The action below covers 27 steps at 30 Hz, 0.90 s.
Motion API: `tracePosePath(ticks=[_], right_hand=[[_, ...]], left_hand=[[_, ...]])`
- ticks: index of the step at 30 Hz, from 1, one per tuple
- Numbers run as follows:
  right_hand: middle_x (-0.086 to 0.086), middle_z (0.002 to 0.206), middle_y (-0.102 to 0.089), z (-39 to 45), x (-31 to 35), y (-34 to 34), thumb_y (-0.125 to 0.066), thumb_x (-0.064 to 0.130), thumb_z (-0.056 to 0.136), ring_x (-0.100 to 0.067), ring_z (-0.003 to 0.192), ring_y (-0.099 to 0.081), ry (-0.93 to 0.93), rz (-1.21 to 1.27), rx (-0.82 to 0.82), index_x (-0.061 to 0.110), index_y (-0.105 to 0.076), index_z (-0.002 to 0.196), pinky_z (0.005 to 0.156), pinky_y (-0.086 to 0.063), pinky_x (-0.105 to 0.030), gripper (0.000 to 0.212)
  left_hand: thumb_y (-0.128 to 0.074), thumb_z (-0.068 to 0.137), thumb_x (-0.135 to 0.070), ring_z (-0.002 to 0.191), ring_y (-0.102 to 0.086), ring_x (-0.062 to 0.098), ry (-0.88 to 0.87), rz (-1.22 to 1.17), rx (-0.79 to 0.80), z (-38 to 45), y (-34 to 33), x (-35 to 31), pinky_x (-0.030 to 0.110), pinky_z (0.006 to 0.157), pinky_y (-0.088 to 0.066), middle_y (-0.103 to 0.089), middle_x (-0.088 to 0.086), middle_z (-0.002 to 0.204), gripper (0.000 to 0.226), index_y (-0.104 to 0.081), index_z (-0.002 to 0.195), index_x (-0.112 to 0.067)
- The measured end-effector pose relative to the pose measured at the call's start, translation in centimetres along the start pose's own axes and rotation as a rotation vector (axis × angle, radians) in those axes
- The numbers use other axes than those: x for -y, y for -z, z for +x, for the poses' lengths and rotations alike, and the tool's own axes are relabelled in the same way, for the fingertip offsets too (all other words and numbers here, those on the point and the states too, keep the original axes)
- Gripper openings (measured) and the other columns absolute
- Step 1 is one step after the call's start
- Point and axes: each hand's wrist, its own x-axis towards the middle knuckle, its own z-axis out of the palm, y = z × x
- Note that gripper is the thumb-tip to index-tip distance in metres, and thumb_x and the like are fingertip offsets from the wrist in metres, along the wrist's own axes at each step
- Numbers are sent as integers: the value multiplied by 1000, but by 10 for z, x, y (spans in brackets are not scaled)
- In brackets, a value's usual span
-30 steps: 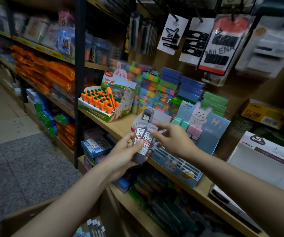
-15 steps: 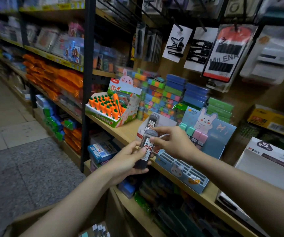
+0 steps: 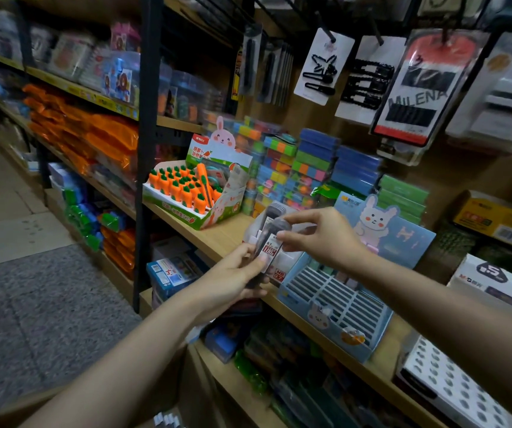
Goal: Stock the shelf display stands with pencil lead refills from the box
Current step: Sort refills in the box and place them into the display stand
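Since the earlier frames, the right hand (image 3: 319, 239) has been carried upward and toward the shelf, and one lead refill (image 3: 274, 239) has been drawn up out of the bundle. The refill is pinched at its dark cap between the right thumb and fingertips. The remaining refills (image 3: 256, 273) are gripped in the left hand (image 3: 233, 282), fingers curled round them, thumb pressed across the front labels; how many remain cannot be told.

The lifted refill is held just in front of the white display stand (image 3: 281, 267) on the wooden shelf (image 3: 217, 234), beside the blue rabbit display (image 3: 341, 301). At least one dark refill is seen standing in the stand already, though blur hides the slots.

It is judged that a single piece has been separated for insertion and that stocking is under way, not complete. More stock is visible in the cardboard box (image 3: 168, 420) at the lower edge. Some care is judged necessary so that the loosely fanned bundle is not dropped.
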Motion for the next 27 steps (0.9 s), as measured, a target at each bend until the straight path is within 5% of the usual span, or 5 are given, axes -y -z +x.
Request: tracePosePath(ticks=[9, 12, 15, 22, 27], right_hand=[[2, 89, -74, 5, 9, 2, -70, 26, 89, -16, 77, -73, 39, -117, 136, 17, -73, 109, 76, -61, -38, 23], [6, 91, -72, 18, 17, 25, -69, 30, 88, -8, 80, -69, 75, -274, -21, 19, -72, 109, 79, -59, -33, 24], [11, 90, -67, 31, 21, 51, -68, 31, 90, 4, 74, -59, 120, -392, -281, 17, -72, 111, 66, -46, -7, 25], [-9, 101, -73, 53, -4, 37, -66, 24, 91, -20, 92, -66, 96, -542, -327, 8, -72, 109, 84, -54, -33, 25], [-7, 96, -73, 69, -24, 20, -68, 26, 90, -15, 84, -61, -8, -507, -340, 11, -74, 107, 72, -44, -24, 23]], left_hand=[[-47, 102, -20, 87, -64, 15, 0, 97, 8, 2, -3, 0, 33, 76, -56, -63, 4, 102, 16, -55, 115, -25], [-56, 96, -32, 107, -57, 8, -126, 468, -193, 9, 4, 0, 34, 92, -52, -50, -2, 126, 26, -50, 121, -32], [-56, 95, -37, 124, -37, 10, -343, 973, -385, 12, 18, 1, 28, 103, -35, -31, -5, 137, 41, -44, 133, -28], [-33, 97, -56, 146, 4, 16, -331, 1357, -203, 27, 12, 14, 49, 116, -14, 4, -16, 161, 53, -22, 148, -45], [-28, 97, -59, 147, 16, 20, -206, 1440, -173, 32, 16, 24, 50, 117, -6, 19, -13, 159, 53, -11, 147, -52]])
